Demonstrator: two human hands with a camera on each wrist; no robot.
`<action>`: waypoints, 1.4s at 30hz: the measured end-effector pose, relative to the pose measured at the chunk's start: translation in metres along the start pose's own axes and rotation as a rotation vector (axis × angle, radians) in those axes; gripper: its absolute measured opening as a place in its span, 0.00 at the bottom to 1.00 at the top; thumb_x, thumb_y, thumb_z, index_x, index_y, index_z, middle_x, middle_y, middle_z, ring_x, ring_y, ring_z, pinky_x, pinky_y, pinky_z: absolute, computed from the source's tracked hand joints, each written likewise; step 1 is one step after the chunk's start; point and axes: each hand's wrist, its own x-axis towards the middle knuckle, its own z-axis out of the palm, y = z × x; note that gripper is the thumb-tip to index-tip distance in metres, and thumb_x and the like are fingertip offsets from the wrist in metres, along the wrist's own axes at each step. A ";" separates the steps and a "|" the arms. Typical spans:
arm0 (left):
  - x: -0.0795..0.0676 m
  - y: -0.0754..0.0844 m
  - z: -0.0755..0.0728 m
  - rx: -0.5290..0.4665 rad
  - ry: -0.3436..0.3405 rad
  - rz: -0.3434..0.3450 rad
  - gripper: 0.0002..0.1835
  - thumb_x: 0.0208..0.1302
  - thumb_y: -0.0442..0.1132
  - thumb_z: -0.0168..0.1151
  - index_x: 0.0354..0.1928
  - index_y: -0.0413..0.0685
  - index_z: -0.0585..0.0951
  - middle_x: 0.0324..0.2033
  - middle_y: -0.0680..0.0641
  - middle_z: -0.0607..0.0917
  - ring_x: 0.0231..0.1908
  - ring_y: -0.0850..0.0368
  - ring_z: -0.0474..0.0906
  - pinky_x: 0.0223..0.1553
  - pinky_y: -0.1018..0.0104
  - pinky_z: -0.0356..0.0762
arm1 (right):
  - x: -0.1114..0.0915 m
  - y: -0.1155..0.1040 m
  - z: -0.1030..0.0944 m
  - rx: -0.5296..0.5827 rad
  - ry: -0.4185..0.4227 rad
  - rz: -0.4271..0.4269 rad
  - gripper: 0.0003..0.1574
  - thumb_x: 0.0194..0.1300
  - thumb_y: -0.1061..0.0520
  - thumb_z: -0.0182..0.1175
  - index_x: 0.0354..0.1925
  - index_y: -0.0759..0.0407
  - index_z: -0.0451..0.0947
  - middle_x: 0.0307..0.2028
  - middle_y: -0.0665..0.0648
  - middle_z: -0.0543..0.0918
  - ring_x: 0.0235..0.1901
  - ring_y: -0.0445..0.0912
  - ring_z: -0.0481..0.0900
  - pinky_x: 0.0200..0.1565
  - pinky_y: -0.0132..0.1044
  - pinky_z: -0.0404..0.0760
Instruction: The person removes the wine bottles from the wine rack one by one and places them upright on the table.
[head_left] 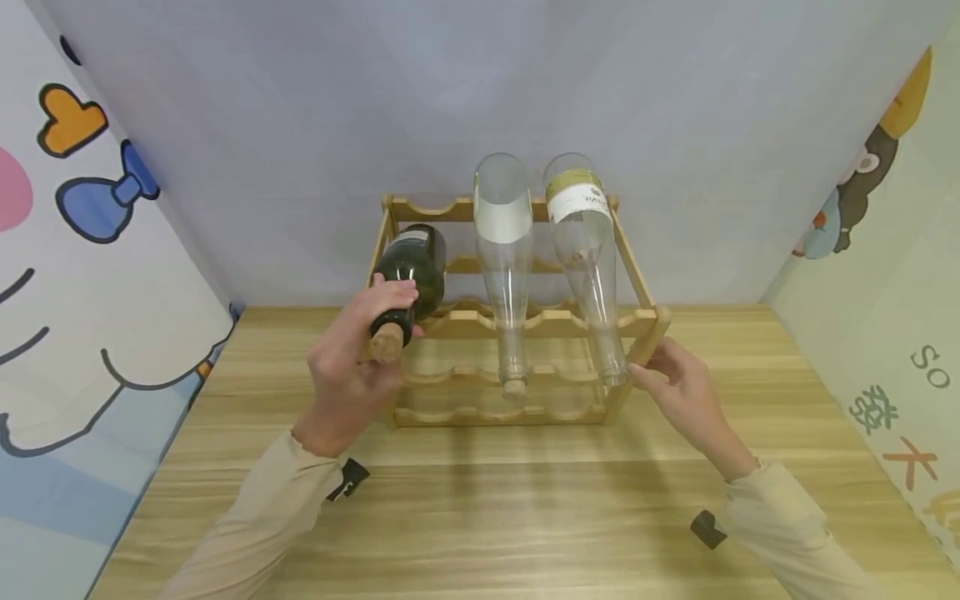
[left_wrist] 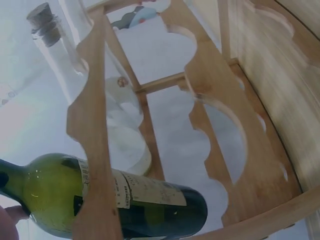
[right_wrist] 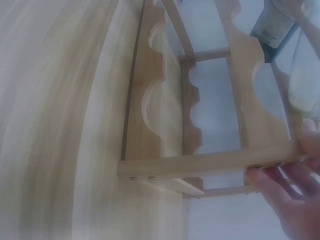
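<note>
A wooden wine rack (head_left: 468, 327) stands on the table. My left hand (head_left: 352, 354) grips the neck of a dark green wine bottle (head_left: 427, 271) with a cork in its mouth. That bottle lies across the rack's upper left, its neck toward me and its labelled body (left_wrist: 150, 192) inside the frame. Two clear glass bottles lie on the top row: a corked middle one (head_left: 504, 208) and a right one (head_left: 581, 217) with a gold-and-white label. My right hand (head_left: 678, 383) holds the rack's front right post, thumb and fingers on opposite sides (right_wrist: 295, 195).
The wood-grain table (head_left: 525, 517) spreads in front of and beside the rack. Behind it rises a plain grey wall (head_left: 322, 150). Cartoon-printed panels stand at the left (head_left: 67, 275) and right (head_left: 885, 333). The rack's lower scalloped rails (head_left: 450, 417) hold no bottles.
</note>
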 end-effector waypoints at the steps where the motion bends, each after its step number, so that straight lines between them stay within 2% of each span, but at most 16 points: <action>1: 0.003 0.002 0.000 -0.003 0.010 -0.001 0.08 0.57 0.24 0.58 0.38 0.26 0.78 0.36 0.32 0.83 0.41 0.39 0.81 0.49 0.40 0.74 | 0.000 0.000 0.000 0.003 0.003 -0.003 0.16 0.62 0.68 0.60 0.49 0.71 0.73 0.43 0.64 0.79 0.40 0.35 0.78 0.39 0.28 0.82; 4: 0.011 0.008 0.001 -0.011 0.032 -0.005 0.08 0.58 0.26 0.61 0.38 0.25 0.78 0.35 0.32 0.83 0.40 0.40 0.81 0.48 0.43 0.76 | 0.000 -0.001 0.000 0.009 0.008 -0.010 0.16 0.62 0.68 0.60 0.49 0.71 0.73 0.42 0.64 0.79 0.40 0.35 0.78 0.38 0.28 0.82; 9: 0.019 0.015 0.001 -0.010 0.036 -0.024 0.14 0.62 0.34 0.63 0.38 0.24 0.78 0.35 0.33 0.83 0.40 0.41 0.81 0.48 0.50 0.78 | -0.001 -0.001 -0.001 -0.003 0.011 -0.009 0.15 0.62 0.68 0.60 0.49 0.71 0.73 0.42 0.64 0.79 0.40 0.35 0.78 0.38 0.28 0.82; 13: 0.022 0.015 -0.001 -0.003 0.036 -0.049 0.13 0.59 0.32 0.65 0.40 0.25 0.79 0.36 0.34 0.84 0.41 0.42 0.82 0.47 0.55 0.79 | -0.001 -0.004 -0.001 -0.029 0.011 -0.001 0.15 0.62 0.70 0.59 0.48 0.72 0.73 0.42 0.65 0.80 0.39 0.32 0.77 0.38 0.26 0.81; 18: 0.029 0.015 -0.003 0.011 0.066 -0.096 0.15 0.55 0.34 0.69 0.39 0.28 0.80 0.35 0.36 0.85 0.40 0.44 0.83 0.48 0.56 0.79 | -0.004 -0.022 0.000 -0.036 0.008 -0.010 0.14 0.63 0.70 0.58 0.47 0.76 0.72 0.41 0.69 0.79 0.38 0.34 0.78 0.38 0.26 0.81; 24: 0.043 0.020 -0.007 0.020 0.095 -0.085 0.21 0.56 0.42 0.68 0.39 0.27 0.79 0.34 0.37 0.85 0.39 0.46 0.84 0.46 0.57 0.80 | -0.006 -0.035 0.002 -0.043 0.014 -0.014 0.13 0.62 0.72 0.57 0.46 0.76 0.72 0.40 0.70 0.79 0.38 0.34 0.78 0.38 0.26 0.81; 31: 0.064 0.028 -0.013 -0.004 0.126 -0.050 0.23 0.57 0.45 0.68 0.38 0.26 0.78 0.33 0.35 0.84 0.36 0.45 0.84 0.46 0.54 0.80 | -0.006 -0.032 0.002 -0.054 0.015 -0.021 0.14 0.61 0.73 0.58 0.47 0.76 0.72 0.41 0.69 0.79 0.38 0.32 0.77 0.37 0.25 0.81; 38: 0.078 0.037 -0.017 -0.059 0.190 -0.058 0.25 0.51 0.45 0.72 0.35 0.24 0.78 0.32 0.34 0.84 0.34 0.44 0.83 0.44 0.52 0.81 | -0.006 -0.029 0.000 -0.067 -0.001 -0.005 0.14 0.63 0.70 0.58 0.47 0.76 0.72 0.42 0.68 0.78 0.39 0.34 0.77 0.37 0.27 0.81; 42: 0.084 0.040 -0.020 -0.078 0.206 -0.062 0.24 0.49 0.42 0.74 0.35 0.24 0.78 0.32 0.34 0.84 0.34 0.44 0.83 0.43 0.52 0.81 | -0.005 -0.013 -0.001 -0.055 0.000 -0.002 0.14 0.63 0.68 0.59 0.48 0.73 0.73 0.42 0.66 0.79 0.39 0.34 0.77 0.36 0.28 0.82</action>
